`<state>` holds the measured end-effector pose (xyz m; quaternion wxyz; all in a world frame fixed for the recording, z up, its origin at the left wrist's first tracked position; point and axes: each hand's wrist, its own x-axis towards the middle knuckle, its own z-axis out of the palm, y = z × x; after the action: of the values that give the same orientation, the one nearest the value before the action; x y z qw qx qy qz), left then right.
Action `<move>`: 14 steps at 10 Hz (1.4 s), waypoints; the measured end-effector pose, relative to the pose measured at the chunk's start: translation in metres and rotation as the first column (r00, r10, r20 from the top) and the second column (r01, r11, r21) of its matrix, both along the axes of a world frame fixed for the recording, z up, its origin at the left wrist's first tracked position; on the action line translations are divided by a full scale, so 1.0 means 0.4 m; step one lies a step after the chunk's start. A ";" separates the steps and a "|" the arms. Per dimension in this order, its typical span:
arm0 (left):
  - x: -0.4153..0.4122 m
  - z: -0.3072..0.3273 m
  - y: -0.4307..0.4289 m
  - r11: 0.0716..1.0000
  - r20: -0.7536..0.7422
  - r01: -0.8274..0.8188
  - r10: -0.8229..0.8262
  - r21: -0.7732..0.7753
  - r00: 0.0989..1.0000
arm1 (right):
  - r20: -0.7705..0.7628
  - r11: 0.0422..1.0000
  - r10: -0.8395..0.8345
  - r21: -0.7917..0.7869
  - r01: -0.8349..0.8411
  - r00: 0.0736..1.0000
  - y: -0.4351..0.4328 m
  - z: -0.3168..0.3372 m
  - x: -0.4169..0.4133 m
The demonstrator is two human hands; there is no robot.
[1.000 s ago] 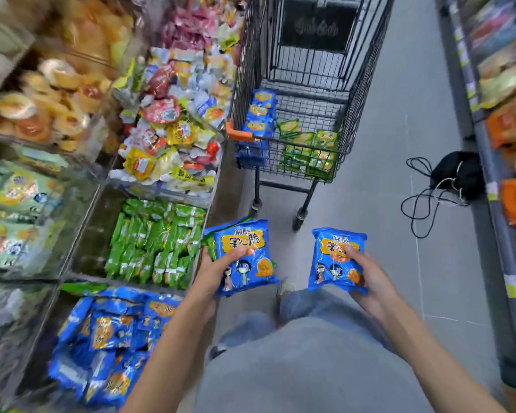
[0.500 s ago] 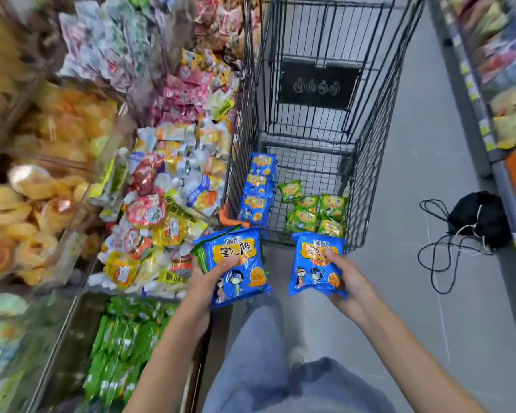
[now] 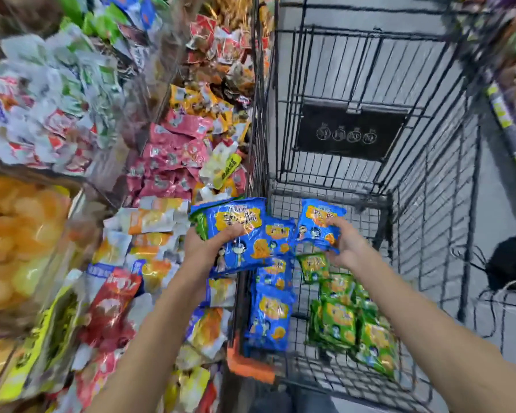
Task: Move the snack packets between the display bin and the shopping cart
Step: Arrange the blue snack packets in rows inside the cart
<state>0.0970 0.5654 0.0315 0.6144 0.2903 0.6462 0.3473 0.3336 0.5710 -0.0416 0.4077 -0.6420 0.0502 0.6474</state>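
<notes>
My left hand [image 3: 209,245] grips a stack of blue snack packets [image 3: 236,234], with a green packet edge showing behind it, held over the left wall of the black wire shopping cart [image 3: 429,222]. My right hand [image 3: 344,245] grips one blue packet [image 3: 319,223] above the cart's basket. On the cart floor, blue packets [image 3: 270,317] lie in a row along the left side and green packets [image 3: 349,320] are piled on the right.
Display bins of mixed snack packets [image 3: 167,162] fill the left side, close against the cart. An orange corner bumper [image 3: 248,365] marks the cart's near left corner. A black bag with cords [image 3: 510,263] lies on the floor to the right, beside a shelf [image 3: 513,120].
I have moved forward to the cart. Both hands carried their blue packets from in front of my body up and over the cart basket.
</notes>
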 end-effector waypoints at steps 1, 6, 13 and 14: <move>0.023 -0.047 0.091 0.999 -0.006 0.041 -0.041 -0.007 0.999 | 0.124 0.993 0.109 0.026 -0.113 0.986 0.164 -0.109 0.008; -0.014 -0.125 0.350 0.798 -0.268 0.561 -0.602 -0.220 0.752 | 0.538 0.909 0.366 -0.033 -0.415 0.759 0.432 -0.556 -0.045; 0.005 -0.123 0.204 0.996 -0.096 0.090 -0.089 0.013 0.991 | 0.448 0.726 0.244 0.504 -0.468 0.860 0.260 -0.122 -0.111; 0.050 -0.101 0.194 0.991 -0.142 0.055 -0.038 0.119 0.989 | 0.428 0.606 0.387 0.549 -0.575 0.817 0.202 0.010 -0.146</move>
<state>0.1168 0.6428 -0.0087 0.5568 0.3661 0.6581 0.3505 0.2750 0.6519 -0.0377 0.4174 -0.5263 -0.4117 0.6159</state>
